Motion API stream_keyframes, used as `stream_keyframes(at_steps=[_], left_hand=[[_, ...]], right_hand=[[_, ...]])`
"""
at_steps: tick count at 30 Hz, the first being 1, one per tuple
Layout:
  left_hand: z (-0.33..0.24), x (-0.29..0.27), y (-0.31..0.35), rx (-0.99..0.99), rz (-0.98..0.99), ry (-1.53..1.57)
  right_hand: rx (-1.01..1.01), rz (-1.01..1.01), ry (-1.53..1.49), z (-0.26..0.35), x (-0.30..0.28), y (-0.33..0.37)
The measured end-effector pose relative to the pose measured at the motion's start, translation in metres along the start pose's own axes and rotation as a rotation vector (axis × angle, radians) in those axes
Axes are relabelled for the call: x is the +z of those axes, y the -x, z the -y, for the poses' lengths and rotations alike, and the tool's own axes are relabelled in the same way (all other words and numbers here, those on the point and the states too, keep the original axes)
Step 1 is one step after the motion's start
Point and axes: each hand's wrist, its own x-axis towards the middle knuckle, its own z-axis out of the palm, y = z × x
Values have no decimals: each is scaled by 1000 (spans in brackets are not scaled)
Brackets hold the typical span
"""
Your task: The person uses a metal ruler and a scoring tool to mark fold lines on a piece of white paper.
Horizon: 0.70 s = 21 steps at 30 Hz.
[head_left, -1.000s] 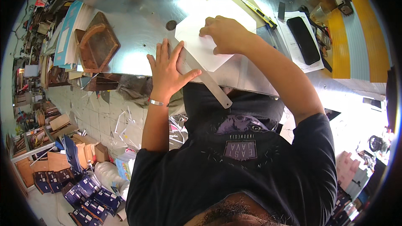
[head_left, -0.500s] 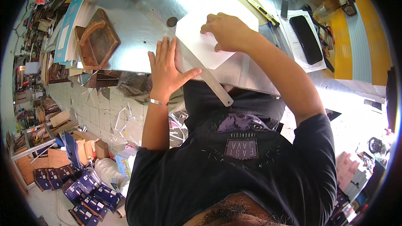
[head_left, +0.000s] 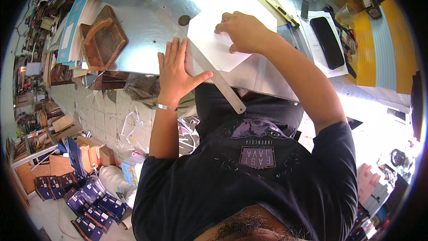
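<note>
A white sheet of paper (head_left: pixel 203 33) with cut-off corners lies on the metal tabletop. Along its left edge runs a long steel ruler (head_left: pixel 228 93), whose holed end juts past the table's near edge. My left hand (head_left: pixel 175 69) rests flat with fingers stretched beside the ruler, and its thumb tip reaches the ruler's edge. On the sheet, my right hand (head_left: pixel 244 33) presses down with bent fingertips, the thumb apart from the fingers. No tool shows in either hand. The far part of the ruler is hard to make out in the glare.
A brown wooden holder (head_left: pixel 103 40) stands left, beside stacked blue-and-white boards (head_left: pixel 73 31). A yellow cutter knife (head_left: pixel 278 9), black phone (head_left: pixel 327 42) and printed papers (head_left: pixel 312 40) lie right. A dark round disc (head_left: pixel 183 20) sits near my left fingertips. Paper strips (head_left: pixel 129 122) litter the floor.
</note>
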Motion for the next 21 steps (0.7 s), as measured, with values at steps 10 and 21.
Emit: stream_keyframes(at_steps=[10,21], left_hand=[[1,-2,2,14,-19,0],[0,2,7,0,-44,-27]], right_hand=[[-12,-37,10,-4,6,-1],[10,-5,13,-1,2,0]])
